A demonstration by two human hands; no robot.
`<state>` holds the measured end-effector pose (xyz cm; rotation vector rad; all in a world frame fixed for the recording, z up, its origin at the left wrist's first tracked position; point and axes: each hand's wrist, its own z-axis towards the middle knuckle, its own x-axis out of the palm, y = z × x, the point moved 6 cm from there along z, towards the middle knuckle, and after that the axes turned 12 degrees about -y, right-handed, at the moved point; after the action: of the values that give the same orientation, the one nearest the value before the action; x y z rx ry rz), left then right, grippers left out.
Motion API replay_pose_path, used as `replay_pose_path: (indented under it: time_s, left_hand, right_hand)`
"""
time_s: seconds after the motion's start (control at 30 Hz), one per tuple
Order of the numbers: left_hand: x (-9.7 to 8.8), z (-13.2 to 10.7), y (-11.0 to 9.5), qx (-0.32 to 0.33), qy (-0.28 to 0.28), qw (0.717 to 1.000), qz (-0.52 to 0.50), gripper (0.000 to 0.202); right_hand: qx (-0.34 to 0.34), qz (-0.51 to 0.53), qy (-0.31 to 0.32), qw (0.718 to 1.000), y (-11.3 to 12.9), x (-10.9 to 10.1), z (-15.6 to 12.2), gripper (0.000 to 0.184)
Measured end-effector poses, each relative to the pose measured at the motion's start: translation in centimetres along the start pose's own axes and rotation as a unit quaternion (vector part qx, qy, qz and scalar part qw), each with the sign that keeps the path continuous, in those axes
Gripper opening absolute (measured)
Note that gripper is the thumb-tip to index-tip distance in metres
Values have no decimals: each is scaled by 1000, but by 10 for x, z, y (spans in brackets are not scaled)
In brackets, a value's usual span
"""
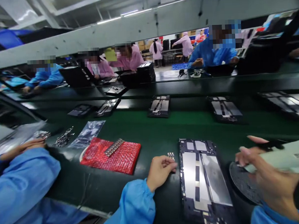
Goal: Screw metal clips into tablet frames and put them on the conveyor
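My left hand (162,172) is closed in a pinch just left of the open tablet body (197,176); whatever its fingertips hold is too small to make out. Right behind those fingertips lies a little group of small metal pieces (171,155). My right hand (268,173) is wrapped round a pale green electric screwdriver (287,155) with a black lever, its tip hidden by the fingers. Under that hand is a round dark dish (241,182), partly covered. The tablet body lies flat between my hands, showing silvery panels and dark strips.
A red bubble-wrap pouch (114,156) carries a strip of small parts (114,147). Behind it are a clear bag (88,132) and loose metal parts (63,137). A co-worker's blue sleeve (26,183) is at left. Several tablet bodies (159,106) line the green belt (184,118).
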<state>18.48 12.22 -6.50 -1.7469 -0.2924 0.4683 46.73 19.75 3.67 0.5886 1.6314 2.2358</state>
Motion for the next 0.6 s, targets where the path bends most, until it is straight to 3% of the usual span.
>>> replay_pose_path:
  time_s: [0.13,0.27,0.33,0.43,0.6]
  left_hand:
    - [25,13,1,-1,33,999,28,12]
    - [28,21,-10,85,4,989,118,9]
    - [28,22,-15,116,1,981,157,9]
    - [28,26,-17,112,16,978,175,9]
    - [37,37,-23,91,119,968,200,6]
  right_hand:
    - [31,67,144,987,3,55,-41,42]
    - [39,80,214,973,-12,94,-63,36]
    - [35,75,220,972,-16,106,-66,34]
    - [27,65,223,972,-18,117,-68,32]
    - [23,50,234,971,-26,127,-71,32]
